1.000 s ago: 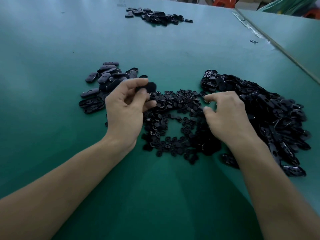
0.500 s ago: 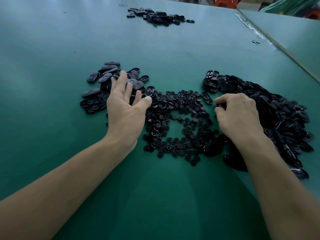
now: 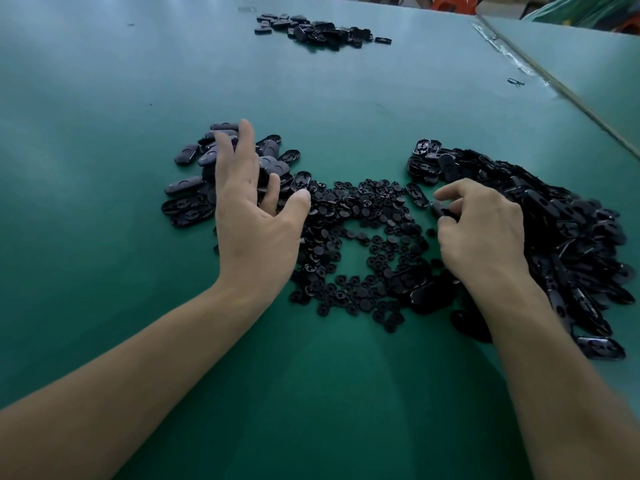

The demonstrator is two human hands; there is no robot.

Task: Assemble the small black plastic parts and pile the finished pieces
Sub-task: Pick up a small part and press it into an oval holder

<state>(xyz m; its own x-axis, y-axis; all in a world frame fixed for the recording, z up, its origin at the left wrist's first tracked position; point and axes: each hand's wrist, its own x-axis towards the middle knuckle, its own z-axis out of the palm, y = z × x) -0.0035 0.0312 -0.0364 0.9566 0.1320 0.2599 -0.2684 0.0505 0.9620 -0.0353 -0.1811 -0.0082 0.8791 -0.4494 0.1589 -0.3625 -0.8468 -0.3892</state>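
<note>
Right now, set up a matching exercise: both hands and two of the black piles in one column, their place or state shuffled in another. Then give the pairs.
1. left hand
2. right hand
3. small round parts
4. far pile of oval pieces

A. lies at the far end of the green table, away from both hands
B. pinches a black oval piece
C. fingers spread over the left pile of oval pieces
D. scattered in a loose ring between the hands

Pairs: 1-C, 2-B, 3-D, 4-A.

Dimly lit, cool-toned. Glares palely across the far-left table (image 3: 86, 57), darkens with soft shadow near. Bends at edges; blurs slightly far right.
</note>
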